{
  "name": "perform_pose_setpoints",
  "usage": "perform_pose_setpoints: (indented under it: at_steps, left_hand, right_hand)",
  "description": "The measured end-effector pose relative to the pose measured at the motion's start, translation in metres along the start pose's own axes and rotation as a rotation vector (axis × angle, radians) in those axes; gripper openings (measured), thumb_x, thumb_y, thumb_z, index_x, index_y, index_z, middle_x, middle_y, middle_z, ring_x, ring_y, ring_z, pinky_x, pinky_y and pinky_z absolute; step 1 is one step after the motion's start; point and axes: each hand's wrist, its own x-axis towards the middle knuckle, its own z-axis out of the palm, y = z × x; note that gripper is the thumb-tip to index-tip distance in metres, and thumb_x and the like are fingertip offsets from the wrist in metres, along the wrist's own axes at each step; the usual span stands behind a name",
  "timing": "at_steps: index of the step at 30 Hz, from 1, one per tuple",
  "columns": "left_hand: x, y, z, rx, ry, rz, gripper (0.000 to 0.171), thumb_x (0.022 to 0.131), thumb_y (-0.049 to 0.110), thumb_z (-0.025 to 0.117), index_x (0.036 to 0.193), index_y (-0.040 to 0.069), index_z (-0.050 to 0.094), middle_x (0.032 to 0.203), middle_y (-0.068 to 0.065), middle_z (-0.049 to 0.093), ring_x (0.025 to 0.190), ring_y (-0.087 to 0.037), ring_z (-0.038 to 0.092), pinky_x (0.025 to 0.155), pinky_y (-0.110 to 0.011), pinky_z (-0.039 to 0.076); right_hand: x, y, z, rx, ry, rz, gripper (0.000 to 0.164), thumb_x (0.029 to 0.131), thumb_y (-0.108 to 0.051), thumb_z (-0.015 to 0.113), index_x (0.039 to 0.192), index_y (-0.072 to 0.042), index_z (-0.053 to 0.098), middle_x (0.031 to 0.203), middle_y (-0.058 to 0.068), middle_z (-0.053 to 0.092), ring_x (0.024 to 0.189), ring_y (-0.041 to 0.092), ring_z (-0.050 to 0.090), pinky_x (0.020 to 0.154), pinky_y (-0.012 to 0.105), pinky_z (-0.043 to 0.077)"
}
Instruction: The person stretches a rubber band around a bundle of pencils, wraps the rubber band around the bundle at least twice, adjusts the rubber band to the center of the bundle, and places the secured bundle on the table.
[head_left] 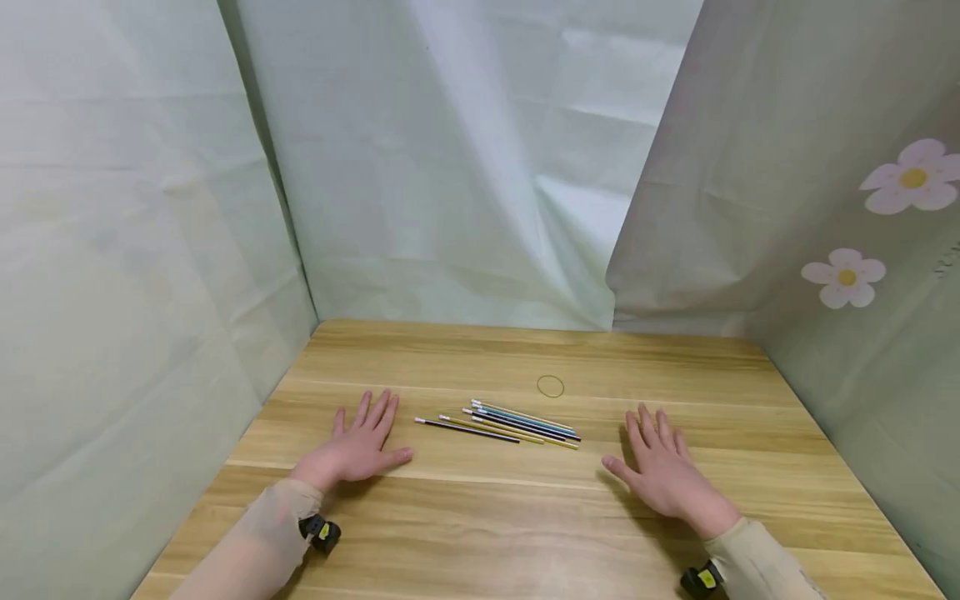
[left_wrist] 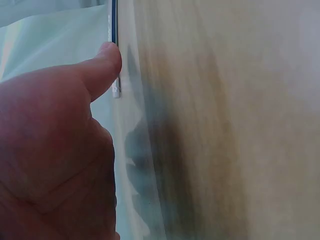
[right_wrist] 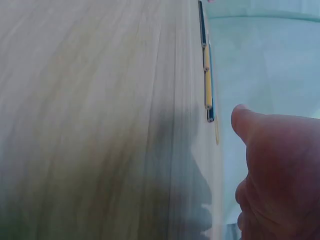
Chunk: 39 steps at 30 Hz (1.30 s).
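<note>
Several pencils [head_left: 517,422] with white eraser ends lie loosely side by side in the middle of the table, some dark, some yellow, some blue. A thin yellowish rubber band [head_left: 551,386] lies just behind them. To the left of the pencils is my left hand [head_left: 358,446], palm down, its fingers spread and straight, holding nothing. On the other side my right hand [head_left: 663,471] is likewise spread flat with straight fingers, apart from the pencils. The left wrist view has an eraser end [left_wrist: 116,93] beyond the thumb; pencil tips [right_wrist: 209,106] show in the right wrist view.
The wooden table [head_left: 480,517] runs back to pale hanging cloth [head_left: 465,208]. More cloth [head_left: 135,250] stands along the left edge, and a flower-printed sheet [head_left: 825,358] along the right. Black cameras are strapped to both wrists.
</note>
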Motion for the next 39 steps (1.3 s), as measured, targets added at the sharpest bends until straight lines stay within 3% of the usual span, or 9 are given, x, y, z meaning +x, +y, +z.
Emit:
perform_pose_setpoints:
  at_steps: [11,21,27,32,39]
  left_hand:
    - [0.020,0.012,-0.002,0.111,-0.092,-0.023,0.101,0.105,0.071,0.043,0.170,0.000,0.012,0.177,-0.023,0.002,0.161,-0.049,-0.006,0.118,-0.078,-0.003]
    - [0.036,0.002,0.010,-0.004,-0.060,0.004,0.110,0.101,0.080,0.042,0.170,0.000,0.010,0.177,-0.023,-0.005,0.159,-0.051,-0.014,0.112,-0.081,-0.014]
    - [0.044,0.007,0.012,0.008,-0.108,-0.062,0.111,0.098,0.083,0.043,0.171,0.004,0.011,0.178,-0.021,-0.006,0.159,-0.050,-0.013,0.113,-0.080,-0.015]
    - [0.053,0.008,0.017,0.059,-0.150,-0.120,0.117,0.095,0.091,0.032,0.171,0.007,0.005,0.178,-0.017,-0.011,0.161,-0.044,-0.015,0.116,-0.076,-0.014]
    - [0.067,0.001,0.028,0.109,-0.112,-0.125,0.123,0.090,0.096,0.028,0.171,0.006,0.008,0.178,-0.017,-0.007,0.161,-0.044,-0.011,0.113,-0.077,-0.019]
  right_hand:
    - [0.008,-0.024,0.013,0.023,-0.086,-0.055,0.093,0.108,-0.057,0.055,0.162,0.012,0.026,0.171,0.035,0.011,0.157,0.057,0.002,0.121,0.074,0.010]
    - [0.015,-0.043,0.021,0.012,-0.101,-0.056,0.094,0.108,-0.058,0.055,0.163,0.012,0.025,0.172,0.034,0.013,0.159,0.053,0.007,0.123,0.070,0.011]
    - [0.017,-0.047,0.024,-0.014,-0.098,-0.033,0.098,0.107,-0.064,0.051,0.163,0.012,0.024,0.172,0.032,0.012,0.159,0.051,0.007,0.124,0.068,0.012]
    - [0.020,-0.049,0.026,-0.016,-0.096,-0.017,0.100,0.107,-0.065,0.051,0.163,0.013,0.023,0.172,0.033,0.011,0.160,0.051,0.007,0.125,0.066,0.012]
    - [0.026,-0.052,0.025,-0.005,-0.095,-0.003,0.099,0.107,-0.064,0.051,0.163,0.013,0.023,0.172,0.033,0.010,0.160,0.050,0.006,0.125,0.066,0.012]
